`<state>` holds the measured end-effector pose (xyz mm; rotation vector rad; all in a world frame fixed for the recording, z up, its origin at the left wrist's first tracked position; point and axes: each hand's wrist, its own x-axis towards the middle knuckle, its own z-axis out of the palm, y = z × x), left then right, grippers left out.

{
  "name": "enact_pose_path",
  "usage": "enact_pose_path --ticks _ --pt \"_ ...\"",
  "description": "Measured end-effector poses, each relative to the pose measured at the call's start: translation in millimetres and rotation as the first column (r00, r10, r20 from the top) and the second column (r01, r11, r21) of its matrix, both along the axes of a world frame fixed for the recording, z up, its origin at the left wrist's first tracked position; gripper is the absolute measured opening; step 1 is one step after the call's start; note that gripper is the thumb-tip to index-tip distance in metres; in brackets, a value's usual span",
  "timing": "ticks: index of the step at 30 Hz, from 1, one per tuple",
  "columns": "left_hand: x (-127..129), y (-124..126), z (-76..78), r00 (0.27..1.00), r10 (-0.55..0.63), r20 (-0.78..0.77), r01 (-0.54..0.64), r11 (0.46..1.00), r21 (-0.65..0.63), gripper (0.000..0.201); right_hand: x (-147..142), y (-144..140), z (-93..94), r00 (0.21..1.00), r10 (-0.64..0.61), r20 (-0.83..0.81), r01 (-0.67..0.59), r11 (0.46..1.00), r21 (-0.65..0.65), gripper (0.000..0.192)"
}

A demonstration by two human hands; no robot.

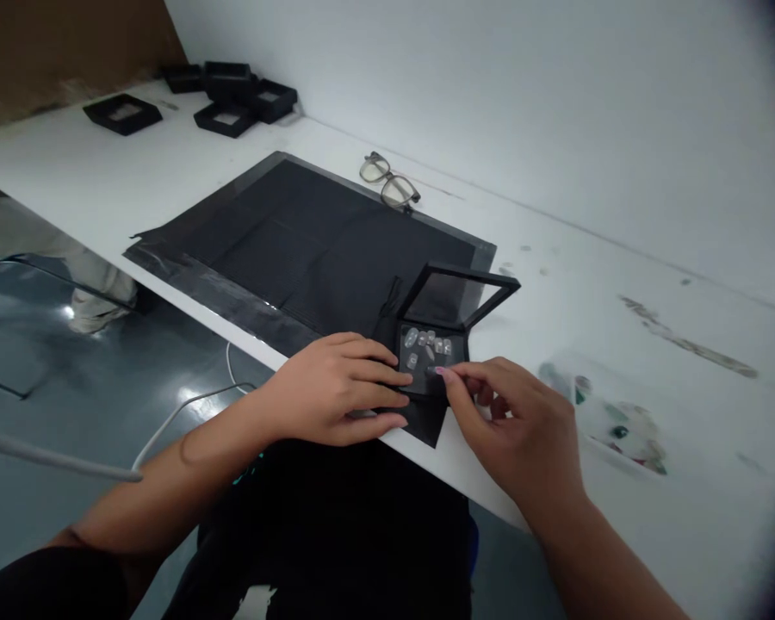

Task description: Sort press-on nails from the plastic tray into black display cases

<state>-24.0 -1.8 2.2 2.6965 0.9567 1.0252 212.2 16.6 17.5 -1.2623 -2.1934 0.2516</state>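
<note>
Left hand [336,387] lies flat, fingers together, steadying the open black display case [434,344]; right hand [510,422] pinches a press-on nail [434,370] (tiny, slippery) — a nudge could scatter the others.

An open display case [434,344] sits on the mat's [297,241] near corner, press-on nails [426,344] inside. Eyeglasses [389,182] lie behind the mat; more cases [229,95] lie far left on the tabletop [620,258].

A small craft workstation: a long white bench [168,172] against a bare white wall [491,86], a black work mat [284,232] at centre, and stacked black display boxes [232,95] at 11 o'clock.
</note>
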Motion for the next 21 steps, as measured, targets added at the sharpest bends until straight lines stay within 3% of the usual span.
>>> enact_pose_path --ticks 9,17,21 --pt "2 -2 0.2 0.997 0.050 -0.053 -0.047 0.998 0.045 0.020 7 3 -1.9 0.998 -0.059 -0.023 0.053 0.978 -0.202 0.024" --pt "8 1 1.8 0.970 0.126 -0.208 -0.145 0.986 -0.078 0.074 6 3 1.8 0.998 -0.060 0.018 0.063 0.975 -0.214 0.017" --pt "12 3 -0.1 0.960 0.118 -0.254 -0.134 0.990 -0.049 0.073 6 3 1.1 0.997 -0.064 0.048 0.072 0.979 -0.189 0.012"
